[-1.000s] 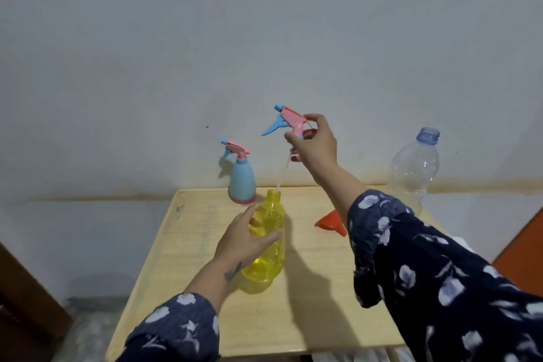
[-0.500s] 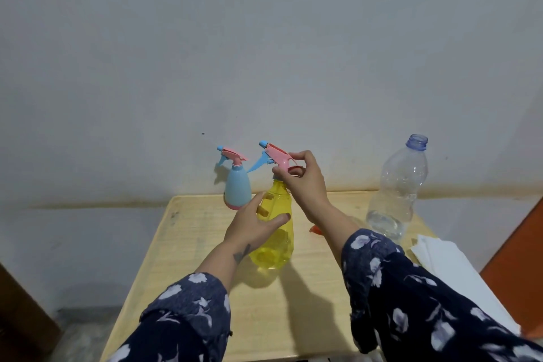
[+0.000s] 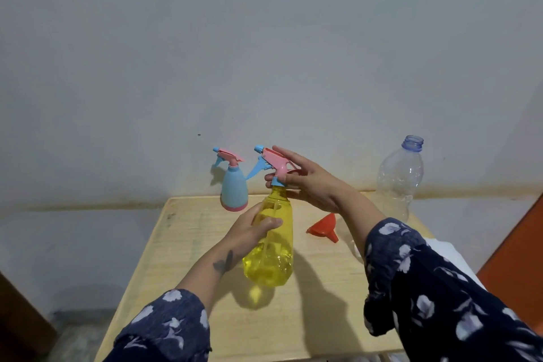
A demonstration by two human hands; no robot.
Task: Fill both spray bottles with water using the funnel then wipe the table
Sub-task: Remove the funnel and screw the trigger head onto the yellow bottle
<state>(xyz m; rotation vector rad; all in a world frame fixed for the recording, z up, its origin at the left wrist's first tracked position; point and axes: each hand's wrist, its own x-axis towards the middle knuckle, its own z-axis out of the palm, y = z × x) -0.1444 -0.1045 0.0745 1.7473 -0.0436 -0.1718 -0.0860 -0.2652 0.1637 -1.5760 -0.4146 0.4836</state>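
A yellow see-through spray bottle (image 3: 271, 256) stands on the wooden table (image 3: 323, 317), tilted a little. My left hand (image 3: 252, 229) grips its body. A pink and blue spray head (image 3: 271, 163) sits on its neck, and my right hand (image 3: 308, 182) holds that head at the collar with the fingers spread. Behind it by the wall stands a light blue spray bottle (image 3: 234, 188) with its own pink and blue head on. An orange funnel (image 3: 323, 228) lies on its side to the right of the yellow bottle.
A clear plastic water bottle (image 3: 401, 179) without a cap stands at the table's back right corner, partly hidden by my right arm. Something white (image 3: 440, 247) lies at the right edge behind my sleeve. A grey wall runs along the back.
My right hand brought the spray head, with its tube, down from above the yellow bottle onto the neck. The left hand kept hold of the bottle. The camera shifted slightly.
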